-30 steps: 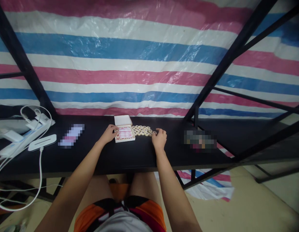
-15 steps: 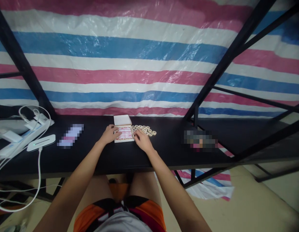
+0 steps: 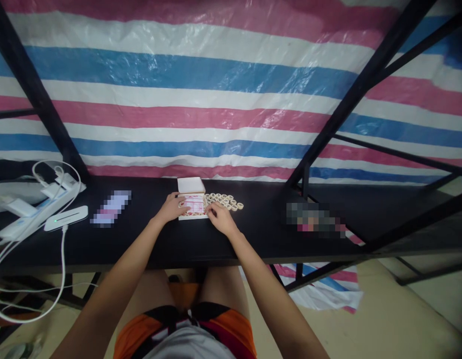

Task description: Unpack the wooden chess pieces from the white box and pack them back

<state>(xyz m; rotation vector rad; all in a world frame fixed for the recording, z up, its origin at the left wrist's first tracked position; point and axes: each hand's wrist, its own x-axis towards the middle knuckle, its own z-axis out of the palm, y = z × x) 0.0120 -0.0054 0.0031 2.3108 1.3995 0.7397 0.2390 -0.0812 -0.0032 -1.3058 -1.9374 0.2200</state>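
A small white box (image 3: pixel 193 217) lies on the black desk with its lid (image 3: pixel 191 185) flipped back. Inside it is a folded white sheet with pink lines (image 3: pixel 194 203), and some red-marked pieces show beneath the sheet. My left hand (image 3: pixel 170 208) grips the box's left side, fingers at the back corner and thumb over the sheet. At the right wall, my right hand (image 3: pixel 221 218) has its fingers curled against the box edge; the fingertips are partly hidden. Several round Chinese chess pieces (image 3: pixel 226 200) lie in rows just beyond that hand.
To the left are a blurred-out phone (image 3: pixel 111 208), a white device with a cable (image 3: pixel 67 218) and a power strip (image 3: pixel 38 207). A pixelated object (image 3: pixel 315 219) lies to the right. Black metal posts (image 3: pixel 335 132) and a striped plastic sheet (image 3: pixel 201 119) stand behind the desk.
The view has shifted slightly. Both hands stay at the box; my left thumb reaches a little further over the folded sheet.
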